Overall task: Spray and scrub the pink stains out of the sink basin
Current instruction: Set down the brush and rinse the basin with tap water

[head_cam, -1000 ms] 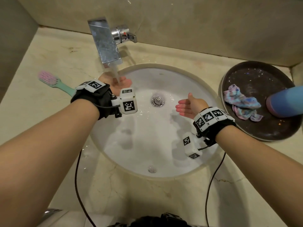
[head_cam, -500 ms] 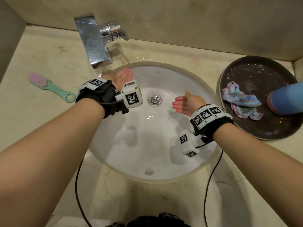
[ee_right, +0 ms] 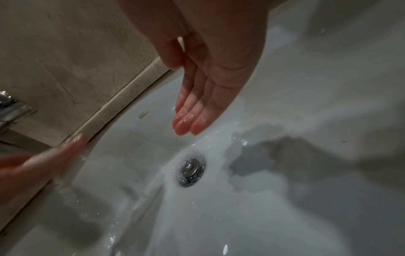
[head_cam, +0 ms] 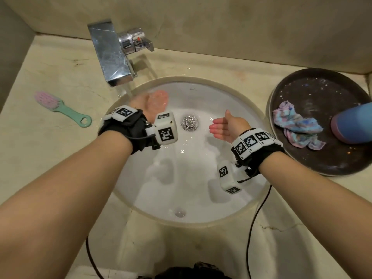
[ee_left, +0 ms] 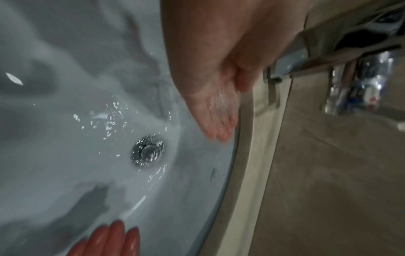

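The white sink basin is wet, with water running to the drain. My left hand lies flat and palm up under the stream from the chrome faucet, at the basin's back left; its straight fingers are wet. My right hand hangs over the basin right of the drain, its fingers straight, together and empty, pink at the tips. A pink-bristled green brush lies on the counter to the left. A blue spray bottle lies on the dark tray.
A crumpled blue-pink cloth lies on the tray at the right. Beige stone counter surrounds the basin; the wall rises close behind the faucet. Black cables trail from both wrist cameras over the front counter edge.
My left hand stays under the running water, shifting a little right. The right hand keeps its place over the basin. The head view has tilted slightly.
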Action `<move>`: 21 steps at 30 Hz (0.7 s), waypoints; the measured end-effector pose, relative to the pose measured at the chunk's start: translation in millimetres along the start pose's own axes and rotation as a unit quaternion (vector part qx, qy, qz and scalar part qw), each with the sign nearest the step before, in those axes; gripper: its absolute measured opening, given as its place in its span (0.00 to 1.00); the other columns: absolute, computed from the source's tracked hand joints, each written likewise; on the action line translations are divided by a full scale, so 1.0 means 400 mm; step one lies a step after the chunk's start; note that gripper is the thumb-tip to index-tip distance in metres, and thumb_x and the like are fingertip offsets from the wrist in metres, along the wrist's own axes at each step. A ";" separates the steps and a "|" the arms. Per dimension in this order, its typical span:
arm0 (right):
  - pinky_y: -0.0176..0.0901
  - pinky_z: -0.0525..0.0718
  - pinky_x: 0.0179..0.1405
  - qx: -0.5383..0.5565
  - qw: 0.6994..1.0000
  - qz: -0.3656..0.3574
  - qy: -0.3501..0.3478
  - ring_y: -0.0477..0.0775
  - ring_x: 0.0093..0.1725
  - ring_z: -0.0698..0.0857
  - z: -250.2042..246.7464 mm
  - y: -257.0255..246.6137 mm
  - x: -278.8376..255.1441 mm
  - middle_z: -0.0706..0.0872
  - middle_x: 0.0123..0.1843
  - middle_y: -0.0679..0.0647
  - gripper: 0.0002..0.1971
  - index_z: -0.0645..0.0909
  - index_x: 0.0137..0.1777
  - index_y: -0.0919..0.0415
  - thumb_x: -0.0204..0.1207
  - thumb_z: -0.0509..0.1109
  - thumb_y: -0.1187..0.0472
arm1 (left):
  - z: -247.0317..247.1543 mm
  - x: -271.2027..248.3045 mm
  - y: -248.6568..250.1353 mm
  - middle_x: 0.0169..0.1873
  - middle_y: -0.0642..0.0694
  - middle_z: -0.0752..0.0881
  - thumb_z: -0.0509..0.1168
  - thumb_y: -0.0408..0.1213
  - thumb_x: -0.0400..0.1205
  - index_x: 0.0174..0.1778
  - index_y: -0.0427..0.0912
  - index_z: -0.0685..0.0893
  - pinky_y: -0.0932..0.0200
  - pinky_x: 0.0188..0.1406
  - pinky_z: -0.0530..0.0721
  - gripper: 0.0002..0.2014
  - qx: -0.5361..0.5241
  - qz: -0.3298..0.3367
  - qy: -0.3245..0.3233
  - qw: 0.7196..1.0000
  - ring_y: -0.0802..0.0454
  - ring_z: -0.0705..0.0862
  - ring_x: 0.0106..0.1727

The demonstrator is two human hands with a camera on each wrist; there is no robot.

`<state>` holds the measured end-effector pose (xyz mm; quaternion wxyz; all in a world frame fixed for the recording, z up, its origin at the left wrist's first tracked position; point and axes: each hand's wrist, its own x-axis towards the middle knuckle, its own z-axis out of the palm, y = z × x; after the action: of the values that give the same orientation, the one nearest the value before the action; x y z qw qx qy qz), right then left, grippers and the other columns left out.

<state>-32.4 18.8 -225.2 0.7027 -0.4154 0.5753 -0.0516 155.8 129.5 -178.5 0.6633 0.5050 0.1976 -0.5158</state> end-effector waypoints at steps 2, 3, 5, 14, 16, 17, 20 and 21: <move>0.43 0.82 0.41 0.003 1.000 0.002 -0.002 0.55 0.36 0.83 -0.001 -0.001 0.003 0.83 0.37 0.60 0.27 0.78 0.38 0.64 0.87 0.46 0.49 | 0.040 0.002 -0.020 0.69 0.33 0.76 0.44 0.46 0.89 0.74 0.33 0.68 0.45 0.72 0.70 0.24 -0.020 -0.044 -0.079 0.996 0.35 0.76 0.69; 0.43 0.82 0.41 0.003 1.000 0.002 -0.004 0.54 0.36 0.83 -0.002 -0.002 0.006 0.84 0.37 0.60 0.27 0.78 0.38 0.64 0.87 0.46 0.49 | 0.054 0.006 -0.029 0.71 0.32 0.73 0.45 0.48 0.89 0.76 0.32 0.66 0.42 0.70 0.70 0.26 -0.007 -0.051 -0.083 0.995 0.33 0.74 0.70; 0.43 0.83 0.41 0.001 1.000 0.000 -0.007 0.54 0.36 0.84 -0.003 -0.003 0.010 0.84 0.37 0.60 0.27 0.78 0.38 0.64 0.87 0.46 0.48 | 0.046 0.014 -0.033 0.76 0.32 0.67 0.45 0.48 0.89 0.78 0.32 0.61 0.42 0.66 0.71 0.27 0.032 -0.039 -0.042 0.998 0.34 0.69 0.75; 0.43 0.83 0.44 -0.009 1.000 0.005 -0.007 0.54 0.36 0.84 -0.016 0.002 0.024 0.84 0.37 0.59 0.27 0.78 0.38 0.64 0.87 0.46 0.48 | -0.100 0.039 0.010 0.26 0.47 0.78 0.43 0.33 0.88 0.34 0.38 0.69 0.66 0.30 0.80 0.17 -0.048 0.046 0.110 0.992 0.55 0.77 0.28; 0.43 0.83 0.44 -0.011 1.000 0.007 -0.006 0.54 0.36 0.84 -0.019 0.002 0.024 0.84 0.37 0.59 0.27 0.78 0.38 0.64 0.87 0.46 0.48 | -0.092 0.037 0.012 0.28 0.47 0.82 0.42 0.32 0.88 0.40 0.38 0.74 0.68 0.36 0.82 0.17 -0.013 0.047 0.097 0.994 0.56 0.84 0.33; 0.43 0.83 0.44 -0.012 1.000 0.008 -0.006 0.54 0.36 0.84 -0.019 0.002 0.025 0.84 0.37 0.59 0.27 0.78 0.38 0.64 0.87 0.45 0.48 | -0.080 0.032 0.007 0.36 0.45 0.84 0.41 0.33 0.89 0.50 0.38 0.77 0.69 0.45 0.82 0.18 0.012 0.045 0.090 0.995 0.55 0.87 0.43; 0.43 0.82 0.44 -0.012 1.000 0.005 -0.007 0.54 0.36 0.83 -0.019 0.001 0.026 0.84 0.37 0.59 0.27 0.78 0.38 0.64 0.87 0.45 0.48 | -0.035 0.021 -0.002 0.62 0.35 0.82 0.39 0.42 0.90 0.71 0.31 0.72 0.57 0.66 0.77 0.25 -0.033 0.017 0.008 0.999 0.45 0.79 0.69; 0.43 0.82 0.43 -0.012 1.000 0.003 -0.006 0.54 0.36 0.83 -0.018 0.001 0.027 0.84 0.37 0.59 0.27 0.78 0.38 0.64 0.87 0.45 0.48 | -0.021 0.017 -0.003 0.60 0.33 0.83 0.40 0.45 0.90 0.68 0.30 0.74 0.52 0.62 0.80 0.26 -0.030 0.011 -0.024 0.999 0.42 0.82 0.64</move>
<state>-35.1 9.2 -233.6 0.7013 -0.4223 0.5729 -0.0400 159.5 133.6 -187.7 0.6884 0.4745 0.1914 -0.5141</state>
